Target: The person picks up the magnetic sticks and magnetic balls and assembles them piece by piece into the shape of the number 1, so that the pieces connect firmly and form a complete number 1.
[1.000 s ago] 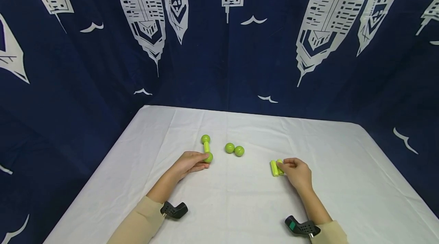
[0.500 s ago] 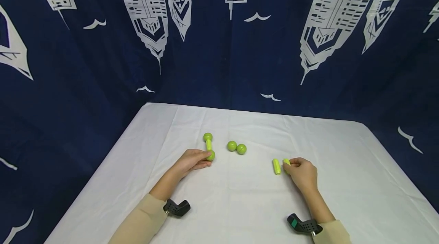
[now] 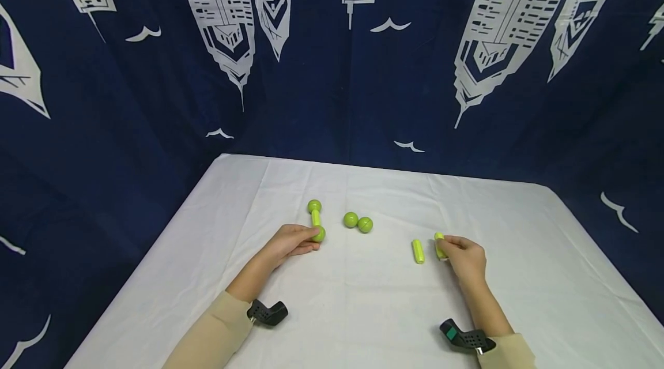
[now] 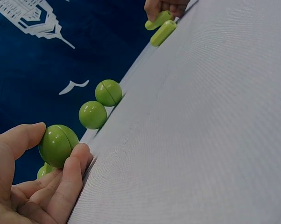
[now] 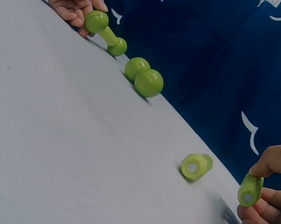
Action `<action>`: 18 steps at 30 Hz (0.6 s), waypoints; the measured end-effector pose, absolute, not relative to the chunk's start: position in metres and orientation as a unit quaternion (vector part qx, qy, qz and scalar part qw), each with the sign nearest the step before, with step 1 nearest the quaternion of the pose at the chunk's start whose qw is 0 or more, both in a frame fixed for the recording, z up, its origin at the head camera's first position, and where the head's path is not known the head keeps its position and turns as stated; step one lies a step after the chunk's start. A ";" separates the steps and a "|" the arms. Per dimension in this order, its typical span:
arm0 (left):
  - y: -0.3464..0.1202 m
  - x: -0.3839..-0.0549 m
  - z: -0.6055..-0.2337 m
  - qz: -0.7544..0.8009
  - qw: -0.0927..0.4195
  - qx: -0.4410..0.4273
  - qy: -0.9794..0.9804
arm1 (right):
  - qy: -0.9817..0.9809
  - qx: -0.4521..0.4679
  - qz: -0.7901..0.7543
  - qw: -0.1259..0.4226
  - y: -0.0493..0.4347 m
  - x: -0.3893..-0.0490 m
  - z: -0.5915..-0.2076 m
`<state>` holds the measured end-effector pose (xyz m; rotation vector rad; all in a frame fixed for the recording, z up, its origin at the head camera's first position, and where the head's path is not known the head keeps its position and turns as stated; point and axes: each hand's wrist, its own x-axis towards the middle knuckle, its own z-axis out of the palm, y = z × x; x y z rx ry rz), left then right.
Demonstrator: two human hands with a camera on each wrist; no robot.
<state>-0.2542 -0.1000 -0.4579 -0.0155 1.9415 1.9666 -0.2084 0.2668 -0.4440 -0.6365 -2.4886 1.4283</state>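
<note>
My left hand [image 3: 290, 242] grips the near ball of a dumbbell-shaped piece [image 3: 316, 218], two shiny green balls joined by a yellow-green rod. In the left wrist view, thumb and fingers enclose that ball [image 4: 58, 145], and the rod and far ball are mostly hidden behind it. On the right of the table, my right hand [image 3: 469, 258] pinches a short yellow-green rod [image 5: 251, 187] between thumb and fingers; a silvery round spot shows on its end. A matching rod [image 3: 418, 252] lies on the cloth just left of that hand, a small gap between them.
Between the hands, further back, a loose green ball [image 3: 350, 219] sits against a second ball [image 3: 365, 225]. A white cloth [image 3: 342, 311] covers the table. Behind it hangs a dark blue curtain [image 3: 321, 104] with white building prints.
The right hand has carried its rod to the right and slightly back, away from the other rod it was beside. The left hand keeps its hold on the dumbbell-shaped piece. The head view shifted slightly.
</note>
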 end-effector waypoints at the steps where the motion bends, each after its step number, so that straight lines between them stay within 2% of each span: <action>1: -0.100 -0.254 -0.458 0.699 0.187 -0.004 0.690 | -0.838 -0.217 0.491 0.101 0.267 -0.209 -0.443; 18: -0.100 -0.254 -0.457 0.701 0.193 -0.002 0.686 | -0.797 -0.186 0.569 0.077 0.251 -0.203 -0.421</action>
